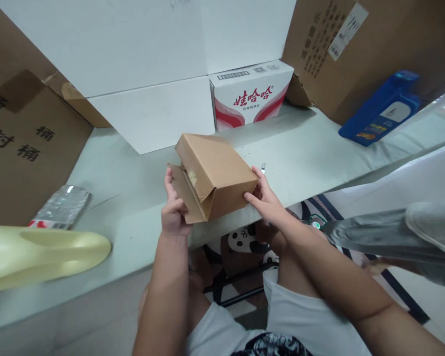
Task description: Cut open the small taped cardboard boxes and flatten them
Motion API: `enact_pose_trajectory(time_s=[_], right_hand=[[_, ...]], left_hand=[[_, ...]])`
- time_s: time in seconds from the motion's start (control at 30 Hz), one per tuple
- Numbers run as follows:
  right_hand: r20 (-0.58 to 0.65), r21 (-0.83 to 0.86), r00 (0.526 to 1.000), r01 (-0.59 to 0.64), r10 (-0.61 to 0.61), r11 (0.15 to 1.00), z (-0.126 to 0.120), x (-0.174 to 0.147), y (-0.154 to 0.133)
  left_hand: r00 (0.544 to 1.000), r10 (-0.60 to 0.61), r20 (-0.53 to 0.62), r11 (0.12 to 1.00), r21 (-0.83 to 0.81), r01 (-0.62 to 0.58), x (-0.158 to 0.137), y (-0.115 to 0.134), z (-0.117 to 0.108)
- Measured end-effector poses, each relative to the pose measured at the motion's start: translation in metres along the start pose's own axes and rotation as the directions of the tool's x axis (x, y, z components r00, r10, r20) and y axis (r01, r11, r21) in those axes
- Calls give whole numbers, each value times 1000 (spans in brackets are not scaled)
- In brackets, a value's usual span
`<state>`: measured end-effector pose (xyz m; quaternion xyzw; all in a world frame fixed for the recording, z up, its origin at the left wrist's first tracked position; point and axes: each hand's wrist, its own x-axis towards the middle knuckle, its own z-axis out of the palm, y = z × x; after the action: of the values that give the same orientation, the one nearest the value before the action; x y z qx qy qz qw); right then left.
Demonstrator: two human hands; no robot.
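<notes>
A: Carton where?
B: Between both hands' fingers: left hand holding its flap, fingers bent; right hand pinching a corner.
A: Progress?
B: Flap opened. What's left inside: can't tell.

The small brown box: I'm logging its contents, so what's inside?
Beside the open flap of the small brown box, a pale patch shows inside, too little to identify. The box itself covers the rest.

1. One left hand, one right hand.
2. One small brown carton.
3. One Wahaha water carton.
4. Two printed brown cardboard panels.
5. One blue bottle, I see.
6. One pale-yellow container.
7. One foil packet.
</notes>
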<state>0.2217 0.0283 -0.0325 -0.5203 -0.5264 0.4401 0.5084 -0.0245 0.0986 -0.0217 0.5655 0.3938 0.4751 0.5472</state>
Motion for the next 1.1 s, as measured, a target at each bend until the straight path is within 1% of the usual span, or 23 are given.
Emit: enact_pose_trajectory(time_s=[0.1,0.17,0.33,0.37,0.43,0.53,0.63,0.73,0.87,0.97,1.03,1.1], right_hand=[[20,-7,1000,-4,5,1000,-1,0,3],[20,-6,1000,-4,4,1000,-3,0,5],[-107,98,994,-16,26,995,-8,3,6],[-122,120,992,-28,43,992,-9,4,5],[-114,149,990,-70,88,986,-10,4,4],[-67,154,987,-133,145,979,-11,4,3],[-58,134,983,-165,174,977,-11,5,4],[-72,143,982,-165,176,976,-12,6,5],[-86,134,985,-137,149,982,-13,6,4],[-90,90,985,-140,148,986,-13,5,1],[-111,46,981,-157,161,987,-13,4,-2],[-132,11,976,-175,175,984,-13,3,-3]], left_hand=[[1000,-8,-12,999,-33,7,1,1,-2],[999,-39,-6,999,-28,39,2,1,-2],[980,-198,-3,978,-63,197,6,1,0],[975,-224,-7,971,-82,223,6,1,-1],[966,-257,-7,961,-104,255,6,1,-3],[971,-238,11,970,-55,238,6,1,-8],[978,-208,-18,977,45,209,5,2,-9],[973,-230,-30,959,162,232,5,-1,-5],[983,-185,-7,936,303,179,7,-17,-1],[981,-181,-74,924,328,196,12,-28,-4],[976,-173,-130,922,326,207,15,-28,-5],[985,-116,-129,944,292,150,15,-22,-3]])
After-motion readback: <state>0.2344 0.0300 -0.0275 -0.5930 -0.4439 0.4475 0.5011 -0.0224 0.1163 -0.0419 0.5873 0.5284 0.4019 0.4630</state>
